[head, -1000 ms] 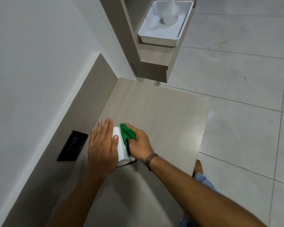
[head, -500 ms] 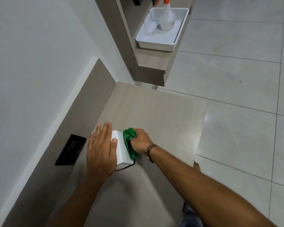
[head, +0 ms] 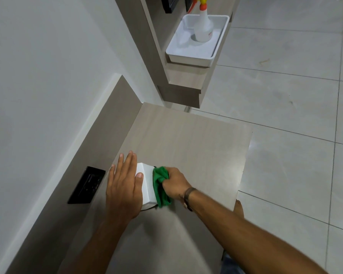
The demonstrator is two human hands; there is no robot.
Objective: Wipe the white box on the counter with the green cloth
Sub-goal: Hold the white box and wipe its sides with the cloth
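A small white box (head: 147, 184) stands on the wood-grain counter (head: 196, 147), close to the back panel. My left hand (head: 124, 186) lies flat over its top and left side, fingers together and thumb on the top face, holding it still. My right hand (head: 174, 182) is closed around a bunched green cloth (head: 160, 185), which is pressed against the right face of the box and hangs down to the counter. Most of the left half of the box is hidden under my left hand.
A black wall socket (head: 86, 185) sits in the back panel left of the box. Farther back, a shelf carries a white tray (head: 186, 53) with a spray bottle (head: 203, 26). The counter's right edge drops to a tiled floor (head: 285, 119).
The cloth has slid from the top right edge of the box down its right face, and my right hand has dropped beside the box. My left hand stayed on top.
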